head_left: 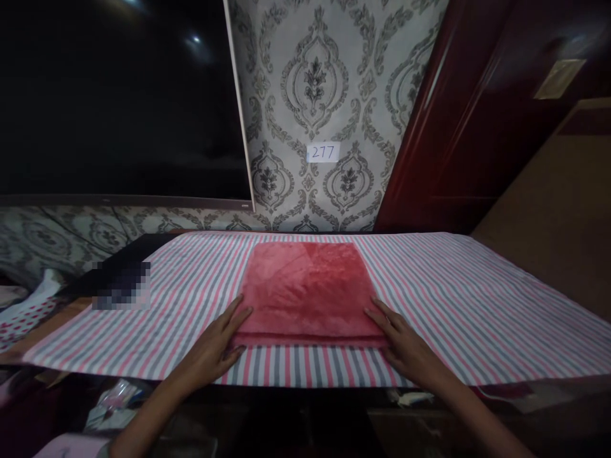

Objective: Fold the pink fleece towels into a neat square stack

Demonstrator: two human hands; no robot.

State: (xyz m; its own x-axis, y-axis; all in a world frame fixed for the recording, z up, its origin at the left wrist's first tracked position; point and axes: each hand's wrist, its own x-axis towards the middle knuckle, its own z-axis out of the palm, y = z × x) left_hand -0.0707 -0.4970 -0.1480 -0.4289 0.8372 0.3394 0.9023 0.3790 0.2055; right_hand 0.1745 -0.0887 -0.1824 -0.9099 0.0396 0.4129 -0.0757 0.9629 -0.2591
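Two hands rest flat on one folded red blanket (308, 289). It lies in the middle of a striped cloth (458, 299) that covers the surface. The left hand (214, 346) lies at the blanket's near left corner, and the right hand (405, 346) lies at its near right corner. The fingers of both hands are spread open and press on the blanket's edges; they do not hold anything. Between the two hands you can see the folded layers of the blanket, stacked up. The cloth has pink, grey and white stripes. Far past the fingers, on the patterned wall (334, 95), is one small white label (323, 152) that reads "277". Up past the left fingers there is one big dark screen (119, 95). Up past the right fingers there is one shiny dark red door (477, 108).
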